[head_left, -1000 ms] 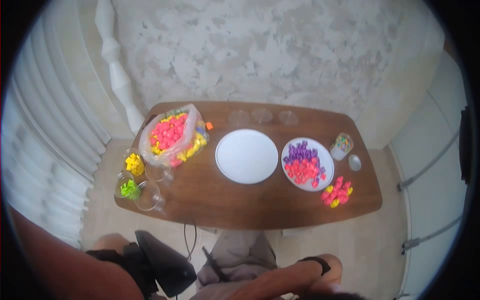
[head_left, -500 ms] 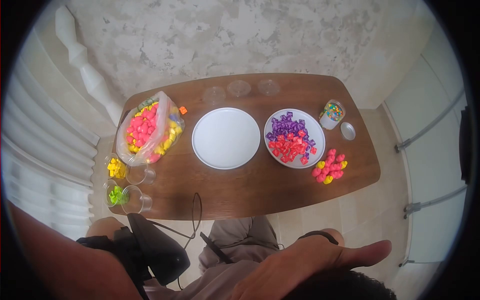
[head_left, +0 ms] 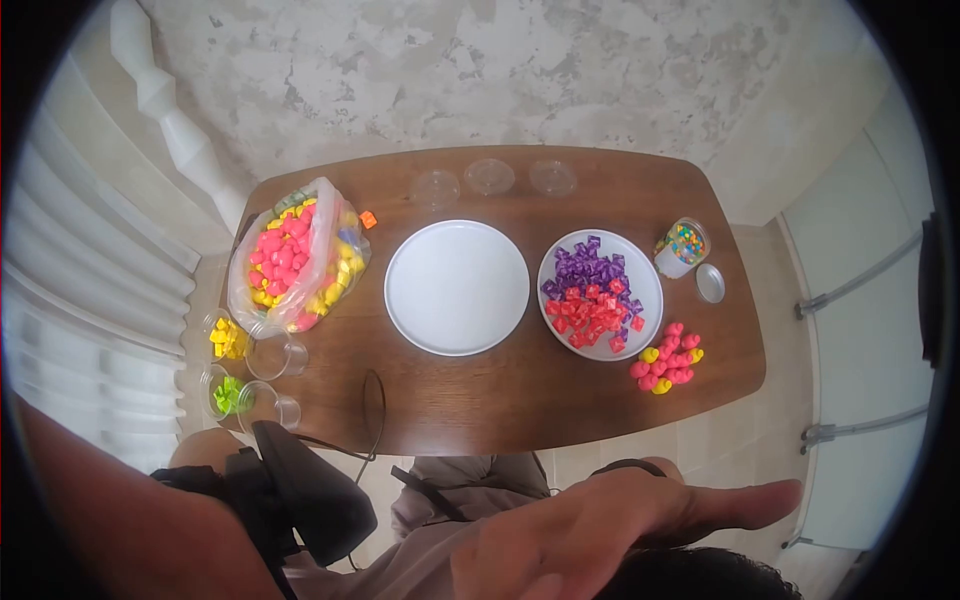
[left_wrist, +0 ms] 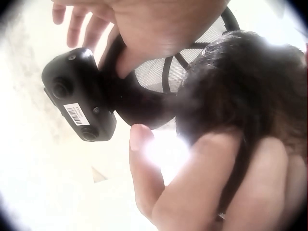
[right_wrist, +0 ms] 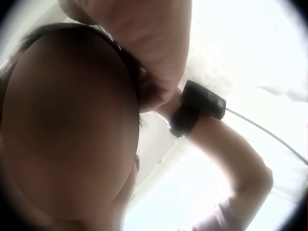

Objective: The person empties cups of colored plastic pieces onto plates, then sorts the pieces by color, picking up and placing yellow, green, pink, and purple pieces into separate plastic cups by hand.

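Both arms are raised to the head. In the left wrist view, one hand lies over the mesh of a black head mount that carries a camera, its thumb at the mount and its fingers behind. Below it, bent fingers of another hand lie at the dark hair and a black strap. I cannot tell which hand is which. At the bottom of the head view a hand points one digit right. The right wrist view has a palm beside the head and the left forearm beyond.
On the wooden table stand a bare white plate, a plate of purple and red pieces, a bag of pink and yellow pieces, clear cups, and a jar. A cable loops by the front edge.
The head view has shifted relative to the table. The hand at its bottom has come further into view, one digit now stretched right. Things on the table stay put.
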Available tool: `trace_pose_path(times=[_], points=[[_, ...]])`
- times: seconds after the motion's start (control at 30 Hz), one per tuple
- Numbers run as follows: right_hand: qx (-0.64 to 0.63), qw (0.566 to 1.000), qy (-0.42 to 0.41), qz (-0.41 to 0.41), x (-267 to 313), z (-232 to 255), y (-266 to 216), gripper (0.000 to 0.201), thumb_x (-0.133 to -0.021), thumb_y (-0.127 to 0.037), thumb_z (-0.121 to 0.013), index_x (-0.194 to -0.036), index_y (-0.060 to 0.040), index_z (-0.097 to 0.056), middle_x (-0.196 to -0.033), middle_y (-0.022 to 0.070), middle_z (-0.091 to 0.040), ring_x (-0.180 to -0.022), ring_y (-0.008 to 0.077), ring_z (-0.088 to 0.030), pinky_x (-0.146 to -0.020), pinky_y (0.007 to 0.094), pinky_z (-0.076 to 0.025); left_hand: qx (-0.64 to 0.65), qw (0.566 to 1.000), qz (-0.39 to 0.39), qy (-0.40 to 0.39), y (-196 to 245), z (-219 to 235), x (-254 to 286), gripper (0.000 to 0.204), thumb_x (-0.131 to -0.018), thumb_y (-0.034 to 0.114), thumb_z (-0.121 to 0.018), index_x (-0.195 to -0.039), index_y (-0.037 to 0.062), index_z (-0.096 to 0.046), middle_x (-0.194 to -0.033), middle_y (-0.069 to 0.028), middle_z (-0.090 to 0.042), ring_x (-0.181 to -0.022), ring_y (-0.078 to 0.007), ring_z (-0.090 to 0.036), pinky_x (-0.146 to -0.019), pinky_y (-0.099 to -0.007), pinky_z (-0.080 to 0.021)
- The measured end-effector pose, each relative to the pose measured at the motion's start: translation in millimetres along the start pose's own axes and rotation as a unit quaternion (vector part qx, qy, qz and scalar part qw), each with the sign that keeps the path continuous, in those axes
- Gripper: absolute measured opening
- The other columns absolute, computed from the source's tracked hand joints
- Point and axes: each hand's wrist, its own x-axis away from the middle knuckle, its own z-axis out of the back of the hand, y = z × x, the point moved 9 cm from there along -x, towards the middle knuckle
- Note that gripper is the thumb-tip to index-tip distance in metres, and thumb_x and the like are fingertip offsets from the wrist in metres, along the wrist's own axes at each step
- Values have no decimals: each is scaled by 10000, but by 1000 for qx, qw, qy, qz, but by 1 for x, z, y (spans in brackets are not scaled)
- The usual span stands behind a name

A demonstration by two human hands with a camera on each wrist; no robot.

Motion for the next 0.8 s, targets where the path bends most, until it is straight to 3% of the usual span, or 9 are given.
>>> trace_pose_path(times=[0.13, 0.33, 0.43, 0.73, 0.8], points=[[-32, 999, 3, -2, 26, 0, -9, 716, -948, -519, -631, -1267, 119, -570, -874, 144, -640, -785, 228, -639, -660, 359, -527, 5, 1000, 4, -3, -11, -4, 5, 535, -978, 433, -618, -1331, 31, -604, -1136, -223, -654, -1035, -367, -631, -987, -519, -475], [-79, 997, 2, -10, 19, 12, -12, 783, -944, -570, -614, -1300, 124, -545, -855, 135, -624, -771, 225, -633, -643, 357, -520, 6, 1000, 9, -4, -22, -10, 13, 535, -980, 434, -621, -1336, 35, -604, -1155, -224, -652, -1053, -371, -628, -997, -527, -469], [-113, 994, -4, -11, 30, 19, -37, 817, -943, -595, -605, -1317, 127, -533, -845, 130, -617, -764, 223, -631, -634, 357, -516, -1, 1000, 5, -13, -25, -8, 13, 535, -980, 435, -622, -1338, 37, -604, -1164, -224, -651, -1063, -373, -627, -1002, -531, -466], [-201, 979, -14, -15, 19, 19, -6, 918, -937, -671, -578, -1367, 136, -495, -816, 116, -594, -742, 218, -622, -608, 354, -505, -9, 999, 2, -31, -24, -14, 20, 536, -982, 437, -625, -1344, 43, -604, -1192, -226, -647, -1090, -380, -623, -1017, -543, -458], [-213, 977, -19, -17, 31, 29, -35, 940, -936, -688, -572, -1378, 138, -487, -810, 113, -589, -737, 217, -620, -602, 353, -503, -9, 1000, -2, -27, -23, -16, 20, 536, -983, 438, -625, -1346, 44, -604, -1198, -226, -647, -1096, -381, -622, -1020, -546, -456]])
